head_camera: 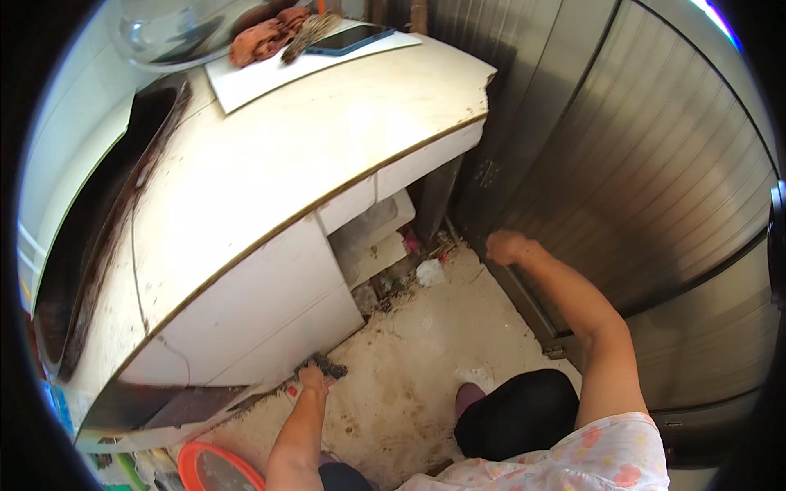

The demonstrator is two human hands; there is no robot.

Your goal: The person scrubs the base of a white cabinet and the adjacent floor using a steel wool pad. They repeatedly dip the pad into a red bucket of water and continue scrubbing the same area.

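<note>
My left hand [314, 375] is low by the foot of the white tiled counter, closed on a dark, bristly clump [331, 366] that may be a scrubber or a brush head. The clump is close to the floor tiles [393, 393], which bear brown stains. Away to the right, my right hand [508, 247] is held near the lower part of the metal door [552, 202]. Its fingers look curled, and whether they hold anything is hidden.
An orange-rimmed basin [196, 454] stands at the lower left. Crumpled white paper [430, 272] and debris lie by the open counter recess [374, 245]. On the counter top [295, 166], a white board [245, 89] bears a phone [350, 40], a brown cloth [264, 43] and a straw whisk [310, 35].
</note>
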